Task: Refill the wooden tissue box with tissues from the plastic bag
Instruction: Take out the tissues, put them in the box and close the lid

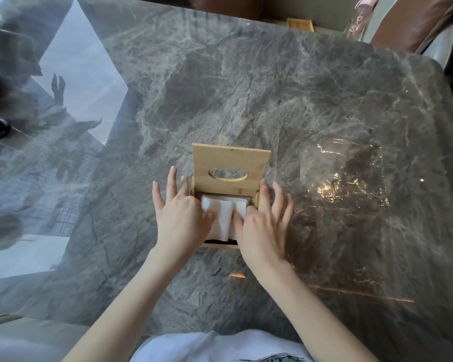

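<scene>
Both hands, left hand (179, 212) and right hand (263, 226), press a white tissue stack (224, 214) into the wooden tissue box (221, 245) mid-counter (324, 113), thumbs down, fingers splayed, grasping nothing (lid (230, 163) propped open at the far side for access).

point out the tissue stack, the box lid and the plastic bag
tissue stack (224, 214), head view, bare white top between the hands
box lid (230, 158), head view, wood above the oval hole
plastic bag (351, 184), head view, clear crinkled film

Raised lid (230, 163) blocks the box's (221, 246) far side (marble table (324, 113) around lies bare).
</scene>
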